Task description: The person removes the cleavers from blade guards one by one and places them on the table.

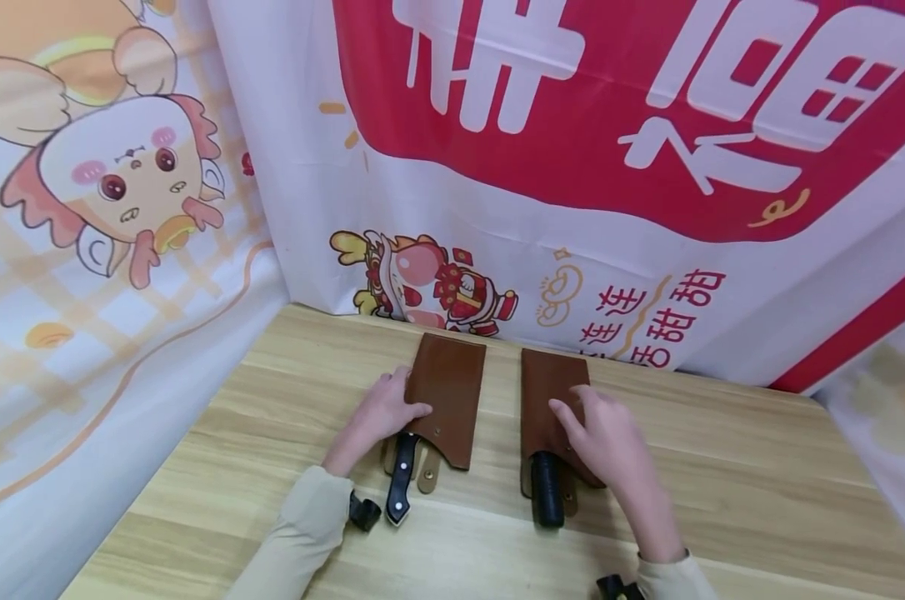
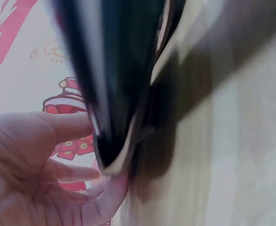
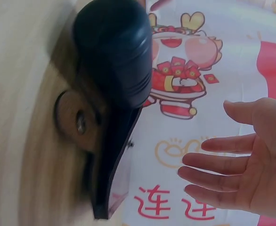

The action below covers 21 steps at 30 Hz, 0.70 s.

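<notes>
Two brown leather knife sheaths lie side by side on the table, each with a knife handle sticking out toward me. The left sheath (image 1: 452, 392) holds a knife with a black riveted handle (image 1: 401, 479). My left hand (image 1: 381, 411) pinches that sheath's left edge, thumb on top and fingers at the underside, as the left wrist view also shows. From the right sheath (image 1: 546, 383) comes a rounded black handle (image 1: 547, 492). My right hand (image 1: 610, 433) is over this sheath's right side; in the right wrist view its fingers (image 3: 218, 165) are spread, apart from the leather. Both blades are hidden.
A light wood-grain table (image 1: 752, 483) carries both sheaths. Snap straps (image 1: 427, 471) stick out beside the handles. A printed cloth (image 1: 497, 208) hangs along the table's back edge, and another patterned cloth (image 1: 197, 350) hangs at the left.
</notes>
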### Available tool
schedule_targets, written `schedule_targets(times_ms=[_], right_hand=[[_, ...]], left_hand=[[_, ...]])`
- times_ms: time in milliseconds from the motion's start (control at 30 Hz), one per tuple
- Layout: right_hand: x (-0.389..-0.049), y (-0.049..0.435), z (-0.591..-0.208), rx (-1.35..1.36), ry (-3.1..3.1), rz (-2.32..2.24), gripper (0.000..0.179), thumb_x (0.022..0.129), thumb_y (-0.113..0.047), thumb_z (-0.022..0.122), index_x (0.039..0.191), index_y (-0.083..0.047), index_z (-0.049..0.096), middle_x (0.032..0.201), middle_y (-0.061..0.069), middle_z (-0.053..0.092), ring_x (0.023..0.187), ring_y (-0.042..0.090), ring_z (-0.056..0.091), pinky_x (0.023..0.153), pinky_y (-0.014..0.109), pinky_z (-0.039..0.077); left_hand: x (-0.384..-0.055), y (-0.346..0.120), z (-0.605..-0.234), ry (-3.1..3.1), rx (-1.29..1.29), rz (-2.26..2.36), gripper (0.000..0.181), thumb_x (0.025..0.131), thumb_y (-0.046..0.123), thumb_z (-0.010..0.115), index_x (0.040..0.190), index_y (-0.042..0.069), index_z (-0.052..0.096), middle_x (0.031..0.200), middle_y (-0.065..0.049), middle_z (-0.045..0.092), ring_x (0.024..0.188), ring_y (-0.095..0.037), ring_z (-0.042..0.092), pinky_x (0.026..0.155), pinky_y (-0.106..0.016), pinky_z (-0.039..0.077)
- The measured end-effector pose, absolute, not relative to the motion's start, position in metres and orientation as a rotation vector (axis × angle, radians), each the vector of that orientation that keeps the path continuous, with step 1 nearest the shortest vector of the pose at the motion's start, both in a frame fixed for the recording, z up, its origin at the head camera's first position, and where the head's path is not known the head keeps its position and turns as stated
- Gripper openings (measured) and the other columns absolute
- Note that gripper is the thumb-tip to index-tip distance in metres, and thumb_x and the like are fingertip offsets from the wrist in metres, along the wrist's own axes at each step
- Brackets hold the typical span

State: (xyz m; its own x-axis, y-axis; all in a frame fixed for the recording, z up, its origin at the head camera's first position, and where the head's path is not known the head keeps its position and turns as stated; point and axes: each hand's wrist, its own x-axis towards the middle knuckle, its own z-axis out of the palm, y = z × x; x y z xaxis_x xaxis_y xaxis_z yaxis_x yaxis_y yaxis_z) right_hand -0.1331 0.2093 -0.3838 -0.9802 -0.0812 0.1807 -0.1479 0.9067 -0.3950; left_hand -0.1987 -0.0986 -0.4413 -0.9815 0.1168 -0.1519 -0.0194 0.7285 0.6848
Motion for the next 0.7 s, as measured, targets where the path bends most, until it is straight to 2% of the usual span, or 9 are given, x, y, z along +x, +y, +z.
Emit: schedule_targets(times_ms=[167,267,333,433,533,700], right_hand=[[-0.139,0.199,-0.383,0.200,-2.890,0.644,0.043,0.104,-0.034,0.064,0.122,0.005,0.066,0.109,0.023,0.073,0.099,0.038,0.069,0.085,0.055,0.057],[-0.141,0.192,-0.382,0.200,-2.903,0.650,0.043,0.104,-0.035,0.063,0.122,0.005,0.066,0.109,0.022,0.073,0.099,0.038,0.069,0.086,0.054,0.057],[-0.142,0.188,-0.381,0.203,-2.917,0.652,0.044,0.105,-0.035,0.063,0.122,0.005,0.067,0.109,0.021,0.073,0.099,0.037,0.069,0.087,0.054,0.057],[-0.143,0.182,-0.382,0.216,-2.925,0.670,0.042,0.104,-0.033,0.064,0.121,0.004,0.068,0.105,0.019,0.074,0.096,0.035,0.070,0.086,0.053,0.057],[-0.145,0.175,-0.382,0.226,-2.926,0.692,0.039,0.103,-0.032,0.066,0.120,0.004,0.069,0.102,0.016,0.075,0.093,0.032,0.070,0.085,0.051,0.058],[-0.147,0.164,-0.380,0.227,-2.943,0.727,0.038,0.103,-0.033,0.066,0.118,0.002,0.070,0.100,0.013,0.075,0.089,0.028,0.070,0.082,0.049,0.059]], left_hand=[[-0.199,-0.099,-0.445,2.662,0.065,1.184,0.075,0.096,0.024,0.077,0.152,-0.006,0.037,0.141,-0.029,0.055,0.124,-0.039,0.057,0.106,-0.054,0.047],[-0.199,-0.100,-0.447,2.634,0.050,1.189,0.074,0.096,0.026,0.077,0.149,-0.009,0.040,0.137,-0.030,0.058,0.112,-0.037,0.062,0.094,-0.048,0.055],[-0.199,-0.101,-0.449,2.614,0.051,1.206,0.072,0.096,0.027,0.076,0.147,-0.011,0.042,0.132,-0.031,0.059,0.097,-0.032,0.066,0.080,-0.042,0.058],[-0.199,-0.100,-0.451,2.572,0.048,1.287,0.062,0.096,0.026,0.076,0.138,-0.010,0.049,0.119,-0.028,0.064,0.073,-0.025,0.064,0.059,-0.035,0.055],[-0.198,-0.099,-0.451,2.524,0.038,1.378,0.050,0.096,0.024,0.075,0.128,-0.008,0.054,0.108,-0.024,0.065,0.064,-0.023,0.064,0.052,-0.034,0.055],[-0.199,-0.098,-0.450,2.449,0.003,1.463,0.041,0.098,0.024,0.071,0.122,-0.005,0.055,0.100,-0.019,0.066,0.066,-0.024,0.066,0.053,-0.035,0.058]])
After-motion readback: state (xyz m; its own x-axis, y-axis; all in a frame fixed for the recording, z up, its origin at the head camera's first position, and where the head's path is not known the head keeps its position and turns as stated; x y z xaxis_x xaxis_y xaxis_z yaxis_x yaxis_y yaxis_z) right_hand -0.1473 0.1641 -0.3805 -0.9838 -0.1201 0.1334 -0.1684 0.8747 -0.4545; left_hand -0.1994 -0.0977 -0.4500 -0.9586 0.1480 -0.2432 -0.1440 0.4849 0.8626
